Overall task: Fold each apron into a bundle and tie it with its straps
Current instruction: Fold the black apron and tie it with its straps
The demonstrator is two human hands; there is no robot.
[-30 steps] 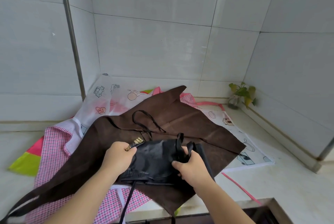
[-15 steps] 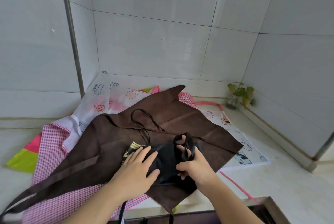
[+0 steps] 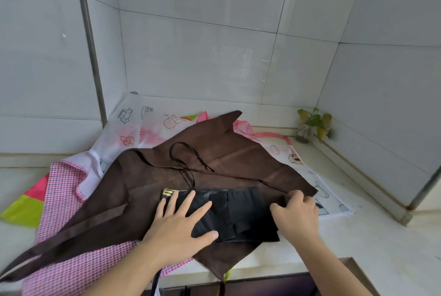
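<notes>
A folded black apron [image 3: 236, 212] lies flat on top of a spread brown apron [image 3: 148, 190] on the counter. My left hand [image 3: 181, 221] presses flat on the black bundle's left half, fingers straight and spread. My right hand [image 3: 296, 214] is at the bundle's right end with fingers curled, pinching black fabric there. A thin black strap [image 3: 188, 159] loops loosely across the brown apron behind the bundle. Another black strap [image 3: 156, 281] hangs over the counter's front edge.
Under the brown apron lie a pink checked apron [image 3: 64, 190] and a white apron with printed drawings [image 3: 133, 126]. A small plant in a glass [image 3: 307, 126] stands in the back right corner. Tiled walls close the back and right. The counter edge [image 3: 298, 269] runs along the front.
The black bundle has been laid out flat and wider. My left hand went from gripping it to pressing flat on it. My right hand moved right to the bundle's end.
</notes>
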